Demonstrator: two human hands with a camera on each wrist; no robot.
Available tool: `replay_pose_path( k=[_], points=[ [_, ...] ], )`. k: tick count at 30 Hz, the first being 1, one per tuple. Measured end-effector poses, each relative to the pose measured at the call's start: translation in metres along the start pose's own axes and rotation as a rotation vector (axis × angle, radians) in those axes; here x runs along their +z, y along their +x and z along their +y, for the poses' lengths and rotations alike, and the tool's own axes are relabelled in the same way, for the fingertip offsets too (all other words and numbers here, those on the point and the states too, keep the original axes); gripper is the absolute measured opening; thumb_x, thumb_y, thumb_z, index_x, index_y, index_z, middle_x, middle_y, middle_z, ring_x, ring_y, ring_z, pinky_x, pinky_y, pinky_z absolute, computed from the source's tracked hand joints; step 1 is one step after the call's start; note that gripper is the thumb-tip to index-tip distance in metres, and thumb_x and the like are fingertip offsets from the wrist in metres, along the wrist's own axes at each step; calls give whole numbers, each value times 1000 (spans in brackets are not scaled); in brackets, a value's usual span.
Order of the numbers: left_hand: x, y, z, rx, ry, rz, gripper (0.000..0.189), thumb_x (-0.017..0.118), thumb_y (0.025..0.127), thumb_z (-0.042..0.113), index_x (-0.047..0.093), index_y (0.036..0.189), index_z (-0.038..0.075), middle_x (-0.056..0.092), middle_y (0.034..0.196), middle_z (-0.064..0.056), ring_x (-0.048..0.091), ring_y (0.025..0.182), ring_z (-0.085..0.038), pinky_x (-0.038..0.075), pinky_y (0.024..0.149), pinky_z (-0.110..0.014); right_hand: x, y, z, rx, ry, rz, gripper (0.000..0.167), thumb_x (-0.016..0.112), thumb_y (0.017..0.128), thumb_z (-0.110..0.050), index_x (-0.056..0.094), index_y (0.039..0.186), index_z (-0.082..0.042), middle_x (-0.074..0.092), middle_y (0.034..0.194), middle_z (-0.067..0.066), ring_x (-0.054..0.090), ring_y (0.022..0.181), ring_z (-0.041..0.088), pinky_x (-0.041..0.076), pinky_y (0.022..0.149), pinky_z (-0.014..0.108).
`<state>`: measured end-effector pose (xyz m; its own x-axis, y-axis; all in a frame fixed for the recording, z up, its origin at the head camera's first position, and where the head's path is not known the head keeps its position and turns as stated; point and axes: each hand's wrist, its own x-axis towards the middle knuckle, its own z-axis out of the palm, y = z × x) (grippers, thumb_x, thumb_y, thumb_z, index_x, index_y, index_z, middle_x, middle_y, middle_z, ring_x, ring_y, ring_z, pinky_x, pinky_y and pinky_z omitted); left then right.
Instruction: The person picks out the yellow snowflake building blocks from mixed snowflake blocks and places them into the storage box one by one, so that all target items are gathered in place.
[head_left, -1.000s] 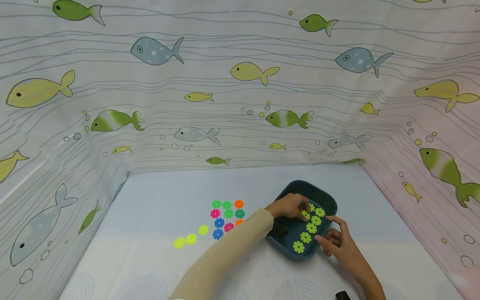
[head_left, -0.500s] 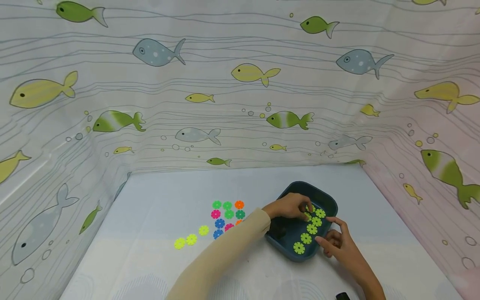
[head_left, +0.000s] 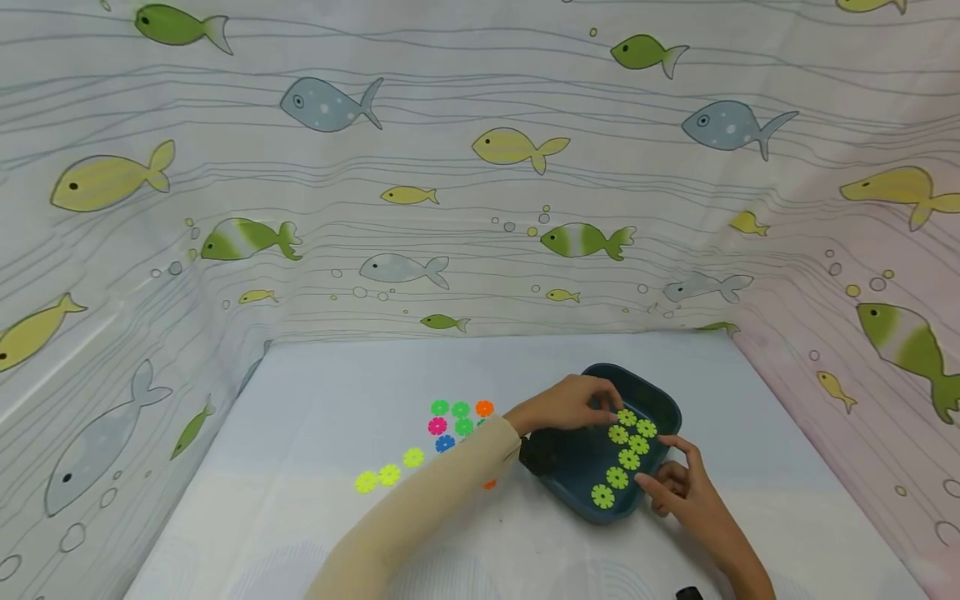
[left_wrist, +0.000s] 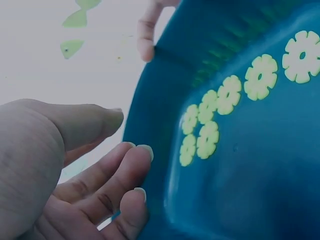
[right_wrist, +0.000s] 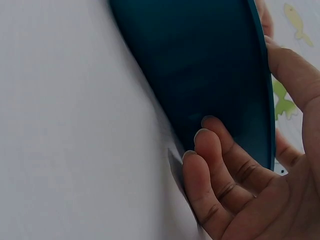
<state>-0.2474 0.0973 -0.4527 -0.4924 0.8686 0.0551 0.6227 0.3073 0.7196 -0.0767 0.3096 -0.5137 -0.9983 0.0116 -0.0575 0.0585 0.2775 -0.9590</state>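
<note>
A dark blue-green tray (head_left: 573, 492) stands on the right of the table, with several yellow-green flower-shaped discs (head_left: 628, 459) lying flat inside. They form a slanting line, two of them beside its far end. My left hand (head_left: 573, 404) reaches over the tray's left side, thumb and fingertips close to the farthest discs and nothing between them. In the left wrist view its fingers (left_wrist: 135, 165) are loosely bent. My right hand (head_left: 690, 492) holds the tray's right side. The right wrist view shows its thumb (right_wrist: 295, 70) at the rim and bent fingers (right_wrist: 207, 150) against the outer wall.
Left of the tray, several green, pink, orange and blue discs (head_left: 461, 410) lie grouped, partly hidden by my left sleeve (head_left: 427, 492). Three yellow discs (head_left: 389, 475) form a row farther left. Fish-printed cloth walls (head_left: 480, 200) rise at the back and sides.
My left hand has let go of a yellow-green disc, which now lies in the tray, and has drawn back slightly left with its fingers loosened. My right hand stays at the tray.
</note>
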Motion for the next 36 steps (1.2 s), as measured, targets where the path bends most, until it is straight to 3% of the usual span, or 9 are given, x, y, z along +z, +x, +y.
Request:
replay_pose_path(
  k=[14, 18, 28, 36],
  points=[
    [-19, -45, -11, 51, -27, 48, 21, 64, 103, 17, 67, 122, 7, 66, 96, 6, 63, 69, -8, 55, 65, -21, 3, 0, 0, 18, -36, 16, 76, 72, 99, -23, 18, 153, -20, 62, 93, 20, 62, 69, 28, 55, 64, 36],
    [-22, -60, -15, 32, -47, 55, 21, 64, 103, 16, 67, 122, 6, 65, 95, 5, 61, 68, -6, 55, 65, -22, 2, 0, 2, 13, -42, 14, 77, 72, 99, -25, 17, 154, -18, 62, 94, 20, 62, 70, 28, 55, 64, 36],
    [-30, -98, -22, -3, 6, 120, 17, 66, 102, 15, 69, 118, 13, 66, 96, 7, 60, 76, -7, 53, 71, -21, 3, 0, -1, 8, -37, 21, 75, 71, 100, -23, 18, 152, -18, 61, 93, 18, 62, 69, 27, 55, 63, 35],
    [-36, -131, -41, -42, -15, 157, 18, 66, 102, 17, 70, 119, 13, 66, 99, 10, 62, 77, -9, 55, 70, -24, 3, 0, 0, 20, -35, 11, 76, 71, 99, -25, 18, 153, -19, 62, 95, 19, 63, 72, 29, 56, 65, 37]
  ],
)
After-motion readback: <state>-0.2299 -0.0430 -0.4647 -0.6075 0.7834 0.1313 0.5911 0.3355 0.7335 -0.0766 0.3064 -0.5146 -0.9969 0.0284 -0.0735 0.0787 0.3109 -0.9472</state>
